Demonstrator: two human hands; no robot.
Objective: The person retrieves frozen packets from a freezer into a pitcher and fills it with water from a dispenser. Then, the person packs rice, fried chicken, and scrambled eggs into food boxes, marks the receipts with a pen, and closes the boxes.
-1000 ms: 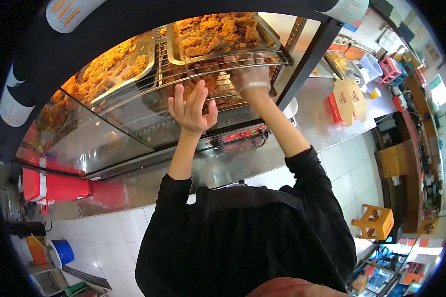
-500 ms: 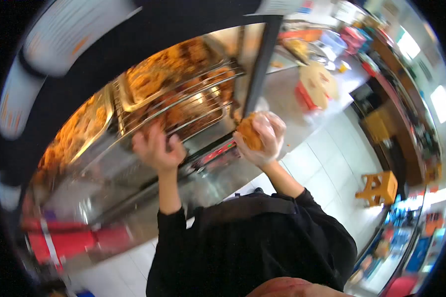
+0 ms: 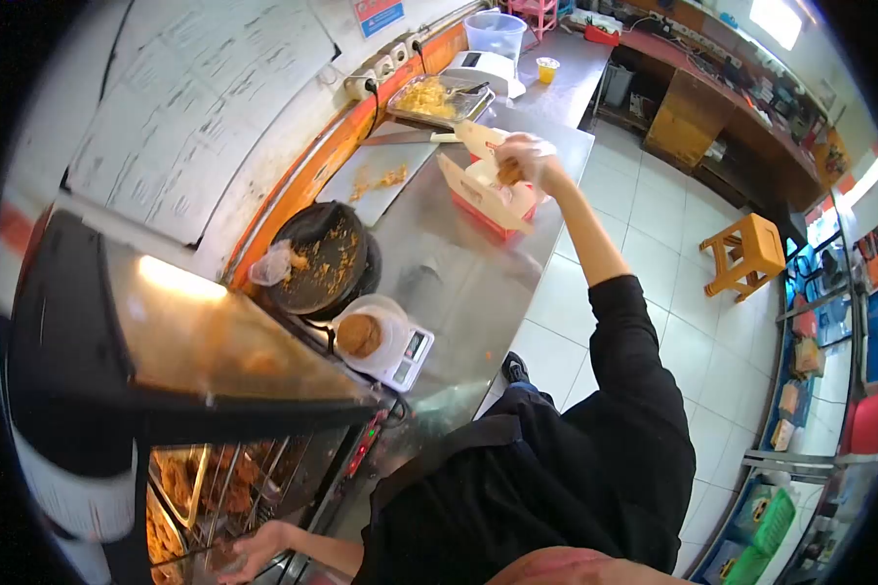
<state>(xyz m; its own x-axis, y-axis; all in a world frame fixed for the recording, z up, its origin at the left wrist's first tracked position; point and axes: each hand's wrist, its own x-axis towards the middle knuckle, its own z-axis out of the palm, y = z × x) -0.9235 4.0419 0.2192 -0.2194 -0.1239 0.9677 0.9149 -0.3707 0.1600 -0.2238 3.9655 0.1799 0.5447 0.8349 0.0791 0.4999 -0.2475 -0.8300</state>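
Red box [image 3: 498,225], lid flaps up, sits on the steel worktop [image 3: 439,283] in the upper middle of the frame, close to the worktop's right edge. Right hand [image 3: 527,156], in a thin clear glove, is closed around a brown fried piece [image 3: 509,174] at the box's mouth; can't tell whether piece and box touch. Left hand [image 3: 263,548], bottom left, is loosely open by the cabinet rack [image 3: 226,487], nothing visible in it; can't tell whether it touches metal. Risks: loose film on the glove plus a greasy, uneven crust could let the piece roll out, and off-centre it would hit a flap or drop over the edge. Wrist or forearm catching a flap could fold it under or drag the box; a shove to the right puts it near the drop. Squeezing too hard would crack the crust and shed crumbs. Knife [image 3: 410,138] lies just beyond the upper flap, so a wide swing could knock its handle. Left side: if the rack is hot, drifting into it while attention is on the box means a burn. Scale [image 3: 406,361], lower left of the box, is clear of the right arm.
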